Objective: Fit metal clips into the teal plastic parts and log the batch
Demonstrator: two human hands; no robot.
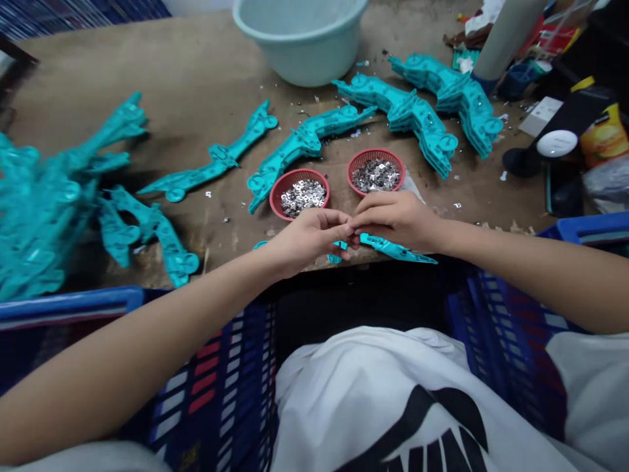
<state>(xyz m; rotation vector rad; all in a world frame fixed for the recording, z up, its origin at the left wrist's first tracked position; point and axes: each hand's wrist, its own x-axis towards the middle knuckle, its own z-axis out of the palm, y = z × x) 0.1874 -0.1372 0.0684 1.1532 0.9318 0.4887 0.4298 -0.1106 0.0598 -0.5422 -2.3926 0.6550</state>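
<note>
My left hand and my right hand meet at the table's front edge, both closed on one long teal plastic part that sticks out to the right under the right hand. The fingertips of both hands pinch together at its middle. Whether a small metal piece is between them I cannot tell. Just beyond the hands stand two small red baskets, each filled with small shiny metal pieces.
More teal plastic parts lie over the brown table: a big heap at the left, single ones in the middle, stacks at the back right. A pale bowl stands at the back. Blue crates flank my lap.
</note>
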